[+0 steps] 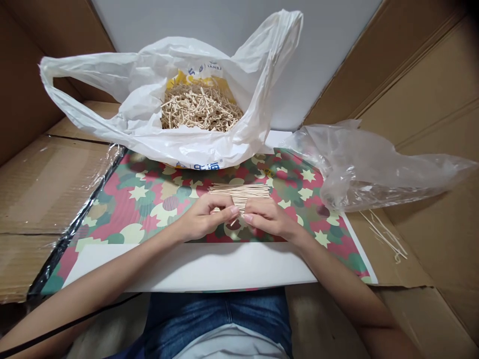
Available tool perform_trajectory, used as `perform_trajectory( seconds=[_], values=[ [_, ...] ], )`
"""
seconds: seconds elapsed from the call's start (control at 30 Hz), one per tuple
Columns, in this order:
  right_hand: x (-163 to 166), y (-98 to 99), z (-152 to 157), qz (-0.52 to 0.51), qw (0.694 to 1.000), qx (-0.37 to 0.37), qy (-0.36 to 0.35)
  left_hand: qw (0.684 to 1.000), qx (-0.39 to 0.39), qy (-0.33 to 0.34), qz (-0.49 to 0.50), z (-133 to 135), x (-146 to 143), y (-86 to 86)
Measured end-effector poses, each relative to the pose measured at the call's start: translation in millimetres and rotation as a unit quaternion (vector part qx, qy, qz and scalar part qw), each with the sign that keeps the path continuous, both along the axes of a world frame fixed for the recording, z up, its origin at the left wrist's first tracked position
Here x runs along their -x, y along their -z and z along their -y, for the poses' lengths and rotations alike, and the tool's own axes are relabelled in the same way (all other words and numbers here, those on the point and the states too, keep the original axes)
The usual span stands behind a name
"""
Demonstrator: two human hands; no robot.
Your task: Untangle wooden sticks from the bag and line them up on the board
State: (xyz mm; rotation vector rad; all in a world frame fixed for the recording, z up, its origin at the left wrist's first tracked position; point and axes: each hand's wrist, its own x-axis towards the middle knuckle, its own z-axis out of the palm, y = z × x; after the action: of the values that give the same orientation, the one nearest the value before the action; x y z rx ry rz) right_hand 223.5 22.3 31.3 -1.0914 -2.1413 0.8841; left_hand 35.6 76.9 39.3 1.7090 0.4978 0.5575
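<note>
My left hand (211, 214) is closed, its thumb pressed against the bent fingers. The short pale end of a thin stick (233, 222) shows at its thumb tip. Close beside it, my right hand (270, 217) is also closed in a pinch, and what its fingers grip is hidden. Just beyond both hands lies a flat row of thin, pale sticks (243, 190), side by side on the patterned mat (157, 194). The knuckles cover part of the row's near side.
A white plastic bag (149, 137) stands open at the back, holding many short, pale stick pieces (202, 107). To the right lies a crumpled clear plastic bag (359, 169). Several loose strands (385, 234) rest on cardboard near it. Cardboard walls (422, 85) flank the workspace.
</note>
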Motion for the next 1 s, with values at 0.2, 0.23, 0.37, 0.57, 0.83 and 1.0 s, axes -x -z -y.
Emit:
perform_trajectory(
  seconds=[0.2,0.23,0.37,0.57,0.83,1.0],
  values=[
    [7,0.0,2,-0.015,0.989,-0.137,0.046,0.996,0.06,-0.047,0.049,4,0,0.2],
    [8,0.7,3,-0.014,0.986,-0.155,0.053,0.995,0.063,-0.053,0.055,4,1,1.0],
    [8,2.8,4,0.005,0.977,-0.194,0.085,0.994,0.064,-0.063,0.063,5,2,4.4],
    [5,5.4,5,0.036,0.969,-0.224,0.097,0.996,0.049,-0.067,0.045,1,5,5.3],
    [-2,12.5,-1,0.178,0.934,-0.288,0.112,0.996,-0.031,-0.077,0.013,-3,7,3.3],
    [-7,8.0,-3,0.166,0.931,-0.304,0.119,0.989,-0.11,-0.1,-0.002,-3,4,1.8]
  ],
)
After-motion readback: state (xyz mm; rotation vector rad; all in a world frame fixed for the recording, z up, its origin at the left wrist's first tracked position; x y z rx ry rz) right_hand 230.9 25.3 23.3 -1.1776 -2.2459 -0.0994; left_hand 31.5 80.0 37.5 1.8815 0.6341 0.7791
